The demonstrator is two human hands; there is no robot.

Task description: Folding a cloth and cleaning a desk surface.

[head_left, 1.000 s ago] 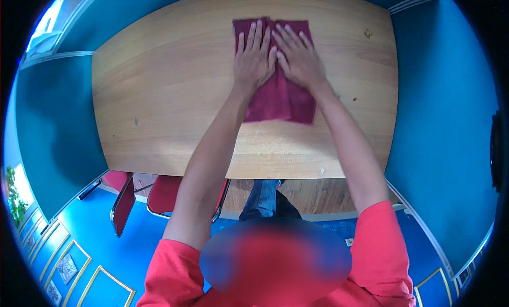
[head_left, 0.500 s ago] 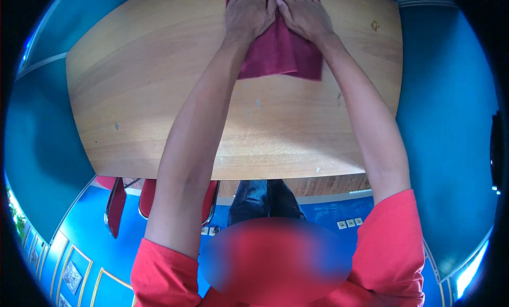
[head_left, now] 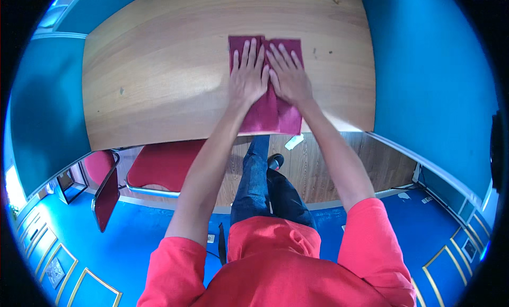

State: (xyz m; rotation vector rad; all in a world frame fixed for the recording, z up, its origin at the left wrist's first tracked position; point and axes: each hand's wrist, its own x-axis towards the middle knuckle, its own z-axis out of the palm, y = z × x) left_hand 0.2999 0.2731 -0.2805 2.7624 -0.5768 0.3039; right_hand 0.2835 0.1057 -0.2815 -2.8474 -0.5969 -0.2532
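Observation:
A folded maroon cloth (head_left: 260, 117) lies on the wooden tabletop (head_left: 159, 84), its near end at the table's front edge. Pressed flat on its left half is my left hand (head_left: 247, 83), fingers stretched toward the far side. My right hand (head_left: 291, 81) rests the same way on the right half, fingers spread a little. The two thumbs come close together near the cloth's middle fold. Neither hand grips the cloth; both palms bear down on it from above.
Teal partition panels stand at the left (head_left: 50, 100) and right (head_left: 424, 68) of the table. Red chairs (head_left: 167, 166) are at the near left, below the front edge. A small pale item (head_left: 294, 141) shows just beyond that edge, beside my legs.
Both hands have drawn toward me with the cloth, which slid from far up the table to the front edge. The view has shifted as well, showing more floor.

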